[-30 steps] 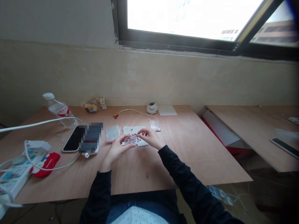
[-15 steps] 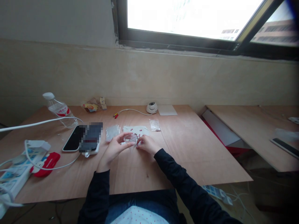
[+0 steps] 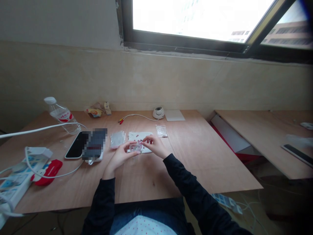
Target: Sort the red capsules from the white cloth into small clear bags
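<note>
- The left hand (image 3: 119, 157) is holding a small clear dish (image 3: 135, 147) just above the desk (image 3: 195, 156), its fingers (image 3: 129, 146) curled around the dish's left rim.
- The right hand (image 3: 156, 146) is sitting just right of the dish, its fingers (image 3: 146, 139) pinched together over the dish's far right edge; whether they are gripping a bead or a thin tool is too small to tell.
- The small red beads (image 3: 140, 140) are lying scattered on a white sheet (image 3: 140, 135) immediately beyond the dish, so the loose pieces are lying on the far side of both hands. The right hand is the nearer of the two to them.
- The dish is lying open side up, between the two hands and touching the near edge of the sheet. Its contents cannot be made out.
- A clear plastic bag (image 3: 117, 139) is lying flat just left of the sheet, and a smaller clear bag (image 3: 161, 131) is lying just beyond its right corner; something dark is showing at that bag's near right corner, otherwise the contents are not legible.
- Further left, a black phone (image 3: 77, 149) and a second device (image 3: 95, 148) are lying side by side; a water bottle (image 3: 62, 116) is lying tilted beyond them, and a power strip (image 3: 14, 181) with white cables is occupying the near left corner.
- A small dome camera (image 3: 158, 113) is standing at the far edge by the wall.
</note>
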### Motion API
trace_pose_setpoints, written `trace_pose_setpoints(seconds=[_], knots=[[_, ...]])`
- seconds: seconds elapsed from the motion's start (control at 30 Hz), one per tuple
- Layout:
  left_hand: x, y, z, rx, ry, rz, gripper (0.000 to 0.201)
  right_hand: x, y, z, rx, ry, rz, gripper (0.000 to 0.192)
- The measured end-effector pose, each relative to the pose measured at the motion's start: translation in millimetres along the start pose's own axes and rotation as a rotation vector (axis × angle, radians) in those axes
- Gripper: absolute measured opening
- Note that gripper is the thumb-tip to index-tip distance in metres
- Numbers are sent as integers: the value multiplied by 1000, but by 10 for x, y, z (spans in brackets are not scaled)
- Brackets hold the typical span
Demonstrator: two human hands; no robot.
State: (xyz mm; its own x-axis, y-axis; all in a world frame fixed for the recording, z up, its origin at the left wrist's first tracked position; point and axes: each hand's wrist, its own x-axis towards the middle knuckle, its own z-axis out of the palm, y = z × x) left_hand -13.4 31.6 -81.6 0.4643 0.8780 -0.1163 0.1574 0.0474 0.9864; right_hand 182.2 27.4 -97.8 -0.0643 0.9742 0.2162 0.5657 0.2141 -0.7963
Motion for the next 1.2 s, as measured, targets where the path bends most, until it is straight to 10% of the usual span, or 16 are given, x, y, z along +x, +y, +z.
trace_pose_setpoints(seconds=[0.27, 1.2], knots=[[-16, 71, 27, -36, -22, 18, 47, -15, -313, -48, 112, -55, -108, 18], [-11, -4, -36, 38, 43, -22, 54, -200, 51, 286, -419, -105, 133, 16]])
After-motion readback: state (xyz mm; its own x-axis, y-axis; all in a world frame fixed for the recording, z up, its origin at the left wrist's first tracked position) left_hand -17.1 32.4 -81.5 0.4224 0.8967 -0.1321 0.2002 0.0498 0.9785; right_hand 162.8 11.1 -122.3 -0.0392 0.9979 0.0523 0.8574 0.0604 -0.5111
